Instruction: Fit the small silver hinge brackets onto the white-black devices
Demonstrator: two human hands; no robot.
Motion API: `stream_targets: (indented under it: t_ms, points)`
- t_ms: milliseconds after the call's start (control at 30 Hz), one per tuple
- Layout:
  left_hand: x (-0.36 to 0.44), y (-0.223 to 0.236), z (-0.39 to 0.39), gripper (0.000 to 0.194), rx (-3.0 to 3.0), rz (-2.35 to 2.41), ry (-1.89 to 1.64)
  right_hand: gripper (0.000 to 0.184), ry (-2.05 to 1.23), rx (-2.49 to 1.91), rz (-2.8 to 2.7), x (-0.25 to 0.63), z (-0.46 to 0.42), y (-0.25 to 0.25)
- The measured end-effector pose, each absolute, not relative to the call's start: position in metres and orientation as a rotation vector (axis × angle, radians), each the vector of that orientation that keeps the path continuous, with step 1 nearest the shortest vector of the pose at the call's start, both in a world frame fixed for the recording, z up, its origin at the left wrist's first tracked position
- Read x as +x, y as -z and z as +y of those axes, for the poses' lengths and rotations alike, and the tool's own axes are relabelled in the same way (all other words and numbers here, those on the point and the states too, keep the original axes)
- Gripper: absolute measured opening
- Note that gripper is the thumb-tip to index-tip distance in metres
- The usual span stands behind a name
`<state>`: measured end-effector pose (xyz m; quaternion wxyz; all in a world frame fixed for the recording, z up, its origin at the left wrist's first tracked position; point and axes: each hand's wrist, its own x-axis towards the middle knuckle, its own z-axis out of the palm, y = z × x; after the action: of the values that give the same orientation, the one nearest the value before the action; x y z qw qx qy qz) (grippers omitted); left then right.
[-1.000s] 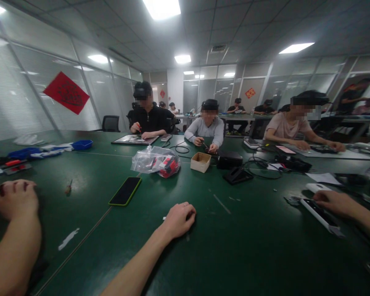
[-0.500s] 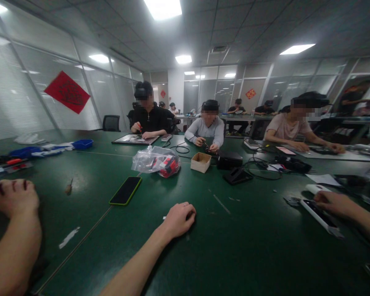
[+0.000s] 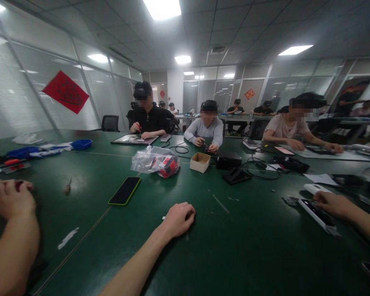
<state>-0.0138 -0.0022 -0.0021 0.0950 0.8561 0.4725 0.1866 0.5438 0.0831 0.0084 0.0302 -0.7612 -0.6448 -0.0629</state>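
My left hand [image 3: 179, 220] lies on the green tabletop [image 3: 222, 246], its arm entering from the bottom edge. The fingers are loosely curled, with a ring on one of them and no object showing in them. Close by the wrist is a tiny white scrap [image 3: 164, 218]. Beyond it to the left lies a dark-screened phone [image 3: 124, 191] in a yellow-green case. Nothing of my right hand shows. At the left edge, another person's hand [image 3: 10, 199] has fingers around something red. On the right, another person's hand [image 3: 331, 203] touches a white-framed dark device [image 3: 318, 216].
Ahead are a clear plastic bag [image 3: 156, 160] with red-and-black contents, a small open box [image 3: 200, 162] and a black stand [image 3: 237, 175] among cables. A small wooden-handled tool [image 3: 68, 188] and a pale strip [image 3: 68, 237] lie left. Several people sit across the table.
The other person's hand at the left has turned a little, and a red thing now shows in it. My left hand stays put. The whole view has shifted very slightly.
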Motion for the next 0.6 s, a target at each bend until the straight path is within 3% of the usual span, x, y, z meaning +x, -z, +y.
stream_targets:
  t_ms: [300,600]
  points:
    - [-0.013,0.001,-0.002,0.013,2.542,1.387,-0.561,0.032,0.136,-2.343,-2.148,0.504,0.102,-0.022]
    - [-0.013,0.0,-0.002,0.014,2.547,1.396,-0.548,0.023,-0.018,-2.34,-2.226,0.456,0.126,-0.001]
